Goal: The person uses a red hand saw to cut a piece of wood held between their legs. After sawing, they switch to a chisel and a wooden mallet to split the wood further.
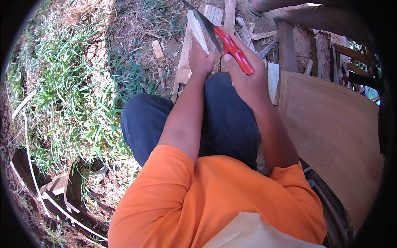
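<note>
In my right hand (248,76) is a handsaw, its red handle (235,51) wrapped by my fingers. The dark blade (209,29) slants away toward the top edge, narrowing as it goes. My left hand (200,61) is closed on a pale, narrow piece of wood (197,29), just left of the blade. Whether the blade touches that wood, I cannot tell. Beneath my left hand lie wooden boards (185,62) on the ground, in front of my knees. The fingers of my left hand are partly hidden behind the wood.
To my right leans a large light-brown wooden panel (331,128), with stacked timber (351,56) beyond it. Wood offcuts (157,48) lie on the dirt ahead. Grass (74,91) spreads on the left, near wooden pieces (62,188). Another person's legs (314,18) show at top right.
</note>
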Available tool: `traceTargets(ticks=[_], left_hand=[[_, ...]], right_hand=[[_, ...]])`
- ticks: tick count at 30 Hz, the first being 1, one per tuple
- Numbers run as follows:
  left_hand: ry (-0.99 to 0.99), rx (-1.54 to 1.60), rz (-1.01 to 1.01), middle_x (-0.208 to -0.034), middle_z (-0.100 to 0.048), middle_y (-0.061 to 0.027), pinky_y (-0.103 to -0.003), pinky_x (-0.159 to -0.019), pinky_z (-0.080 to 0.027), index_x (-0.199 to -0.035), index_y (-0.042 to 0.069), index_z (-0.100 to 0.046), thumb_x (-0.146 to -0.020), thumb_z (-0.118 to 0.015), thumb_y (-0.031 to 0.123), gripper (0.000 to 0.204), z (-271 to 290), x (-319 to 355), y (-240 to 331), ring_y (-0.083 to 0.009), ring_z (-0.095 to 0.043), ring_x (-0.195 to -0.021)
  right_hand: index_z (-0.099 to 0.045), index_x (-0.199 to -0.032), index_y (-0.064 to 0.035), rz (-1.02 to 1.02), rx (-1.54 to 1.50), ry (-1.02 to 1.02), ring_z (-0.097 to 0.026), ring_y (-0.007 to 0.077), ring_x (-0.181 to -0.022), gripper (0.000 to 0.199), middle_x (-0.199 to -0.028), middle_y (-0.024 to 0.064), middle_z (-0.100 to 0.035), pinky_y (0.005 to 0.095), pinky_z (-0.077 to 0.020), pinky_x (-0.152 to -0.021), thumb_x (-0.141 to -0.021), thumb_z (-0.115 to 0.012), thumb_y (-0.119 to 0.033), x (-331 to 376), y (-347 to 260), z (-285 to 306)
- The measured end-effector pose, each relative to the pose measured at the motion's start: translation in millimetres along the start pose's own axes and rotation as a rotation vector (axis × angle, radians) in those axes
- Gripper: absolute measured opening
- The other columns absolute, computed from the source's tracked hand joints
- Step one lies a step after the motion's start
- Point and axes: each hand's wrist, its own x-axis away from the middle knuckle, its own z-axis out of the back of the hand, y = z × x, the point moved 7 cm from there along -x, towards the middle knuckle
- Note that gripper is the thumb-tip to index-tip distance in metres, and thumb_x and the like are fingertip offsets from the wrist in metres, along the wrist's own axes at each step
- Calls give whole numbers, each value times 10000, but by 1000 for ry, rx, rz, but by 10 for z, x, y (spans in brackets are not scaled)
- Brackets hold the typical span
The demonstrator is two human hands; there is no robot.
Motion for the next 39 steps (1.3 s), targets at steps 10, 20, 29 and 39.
traceTargets(ticks=[10,20,29,39], left_hand=[[-30,-52,12,-1425,-509,-322,-538,-1064,-428,-1568,-111,-189,-770,-632,217,969,-52,100,51,-476,-532,-1221],[-62,-61,65,-1426,-517,-308,-546,-1041,-450,-1582,-78,-189,-783,-659,258,987,-78,-28,66,-472,-557,-1203],[-12,-76,35,-1422,-520,-305,-534,-1049,-446,-1588,-68,-177,-782,-680,243,1000,-85,81,21,-474,-556,-1205],[-73,-56,61,-1426,-507,-322,-541,-1055,-441,-1568,-93,-197,-789,-689,240,980,-166,18,203,-482,-555,-1199]], right_hand=[[-599,-1428,-18,164,60,103,-670,119,-843,477,-1064,89,-734,262,-546,-773,-981,-671,-167,-458,191,-212],[-614,-1421,-40,162,29,161,-672,127,-910,483,-1121,89,-735,271,-542,-817,-973,-701,-197,-911,632,-577],[-566,-1446,6,-304,-55,-32,-652,116,-1048,496,-1195,122,-713,267,-508,-938,-977,-670,-118,664,-467,544],[-665,-1306,25,36,-238,153,-691,166,-1161,375,-1244,131,-737,276,-510,-1020,-940,-588,-5,-1788,989,-886]])
